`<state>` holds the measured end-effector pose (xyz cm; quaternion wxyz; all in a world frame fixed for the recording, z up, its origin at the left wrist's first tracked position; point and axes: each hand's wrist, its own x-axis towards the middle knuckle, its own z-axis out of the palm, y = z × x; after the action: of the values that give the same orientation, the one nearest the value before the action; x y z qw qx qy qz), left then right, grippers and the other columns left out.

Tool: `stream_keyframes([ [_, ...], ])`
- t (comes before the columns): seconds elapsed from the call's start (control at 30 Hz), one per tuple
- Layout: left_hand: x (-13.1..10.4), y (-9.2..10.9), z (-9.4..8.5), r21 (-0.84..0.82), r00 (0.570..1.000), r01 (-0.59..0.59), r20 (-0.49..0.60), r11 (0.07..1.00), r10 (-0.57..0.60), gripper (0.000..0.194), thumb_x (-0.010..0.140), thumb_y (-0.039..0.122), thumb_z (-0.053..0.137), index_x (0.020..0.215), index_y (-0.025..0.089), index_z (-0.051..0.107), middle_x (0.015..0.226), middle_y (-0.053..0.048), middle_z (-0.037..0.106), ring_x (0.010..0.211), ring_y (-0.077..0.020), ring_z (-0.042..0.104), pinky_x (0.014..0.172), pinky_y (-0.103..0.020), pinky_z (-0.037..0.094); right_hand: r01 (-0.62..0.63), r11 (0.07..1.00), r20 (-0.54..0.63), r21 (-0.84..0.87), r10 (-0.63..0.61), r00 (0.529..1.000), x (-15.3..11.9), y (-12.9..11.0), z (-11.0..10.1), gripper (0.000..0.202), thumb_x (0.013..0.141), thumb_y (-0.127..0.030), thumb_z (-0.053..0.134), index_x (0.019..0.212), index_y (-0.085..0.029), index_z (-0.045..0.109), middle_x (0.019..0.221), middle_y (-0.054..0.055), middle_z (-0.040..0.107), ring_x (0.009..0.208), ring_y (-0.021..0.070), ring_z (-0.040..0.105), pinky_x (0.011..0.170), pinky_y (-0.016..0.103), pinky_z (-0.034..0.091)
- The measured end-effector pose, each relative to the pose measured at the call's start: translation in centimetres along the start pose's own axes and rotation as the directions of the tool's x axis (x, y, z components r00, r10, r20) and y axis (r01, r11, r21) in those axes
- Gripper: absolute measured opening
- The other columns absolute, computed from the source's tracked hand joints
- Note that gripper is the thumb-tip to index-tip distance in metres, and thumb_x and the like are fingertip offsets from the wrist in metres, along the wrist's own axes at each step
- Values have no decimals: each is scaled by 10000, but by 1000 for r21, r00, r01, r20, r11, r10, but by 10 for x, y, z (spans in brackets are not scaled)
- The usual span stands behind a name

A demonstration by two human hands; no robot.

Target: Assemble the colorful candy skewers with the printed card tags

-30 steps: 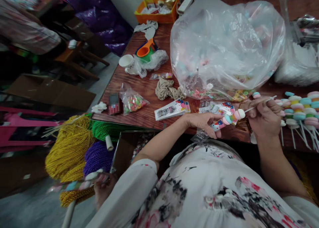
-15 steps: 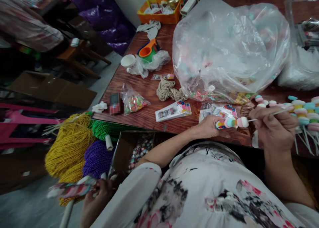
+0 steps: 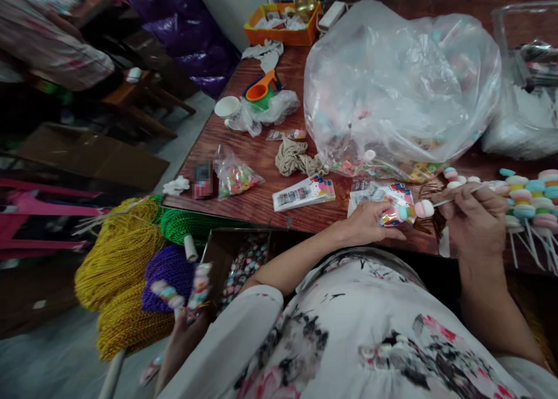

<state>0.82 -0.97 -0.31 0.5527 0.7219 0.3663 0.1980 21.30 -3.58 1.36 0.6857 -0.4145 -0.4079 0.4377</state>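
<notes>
My left hand [image 3: 368,222] pinches a printed clear bag [image 3: 391,215] near the table's front edge, its thumb stretched out along the lower side. Inside the bag sits most of a skewer of pastel marshmallows; the pink and white end [image 3: 424,208] sticks out at the right. My right hand [image 3: 477,216] is closed around the skewer's thin white stick [image 3: 443,202]. Beside my right hand lies a row of unbagged marshmallow skewers [image 3: 523,196], sticks toward me. Flat printed bags [image 3: 360,198] are just behind my left hand, and another stack [image 3: 303,193] lies farther left.
A big clear sack [image 3: 401,79] fills the table's back. At lower left another person's hand [image 3: 185,329] holds bagged skewers beside a cardboard box [image 3: 213,251] of filled packs. Yellow cord bundles [image 3: 122,259], an orange basket [image 3: 279,36] and a candy bag [image 3: 238,178] are around.
My left thumb has spread out below the bag, and my right hand has shifted slightly left with the stick. The other person's hand has moved up and right, toward the box, with its skewers.
</notes>
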Motion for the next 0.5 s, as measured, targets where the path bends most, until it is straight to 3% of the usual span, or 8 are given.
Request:
stream_keyframes([
  [0.17, 1, -2, 4, -72, 999, 2, 37, 997, 1, 447, 624, 509, 795, 789, 137, 613, 647, 62, 431, 637, -87, 377, 598, -212, 300, 53, 996, 59, -67, -49, 997, -12, 1, 12, 91, 780, -240, 719, 699, -198, 713, 666, -4, 662, 490, 88, 509, 470, 244, 380],
  [0.3, 2, -6, 7, -149, 999, 12, 48, 989, -5, 464, 619, 498, 797, 849, 126, 641, 704, 45, 484, 681, -99, 422, 639, -212, 354, -6, 997, 77, -74, 12, 997, -20, 4, 16, 77, 789, -266, 716, 751, -201, 731, 642, -12, 634, 505, 91, 514, 474, 242, 385],
  [0.4, 1, -5, 5, -90, 998, 6, 61, 996, -1, 490, 609, 519, 796, 872, 132, 651, 713, 42, 498, 692, -105, 435, 648, -210, 364, -4, 1000, 65, -31, 6, 998, -18, 3, 13, 87, 810, -264, 686, 765, -205, 731, 683, -4, 645, 519, 93, 510, 518, 261, 414],
  [0.5, -1, -1, 2, 18, 994, -3, 114, 1000, 1, 442, 627, 505, 783, 846, 143, 653, 699, 46, 498, 677, -103, 438, 632, -207, 350, 120, 993, 107, -16, -118, 987, -13, -7, 7, 106, 823, -272, 661, 795, -206, 739, 658, -2, 622, 525, 113, 513, 652, 345, 477],
])
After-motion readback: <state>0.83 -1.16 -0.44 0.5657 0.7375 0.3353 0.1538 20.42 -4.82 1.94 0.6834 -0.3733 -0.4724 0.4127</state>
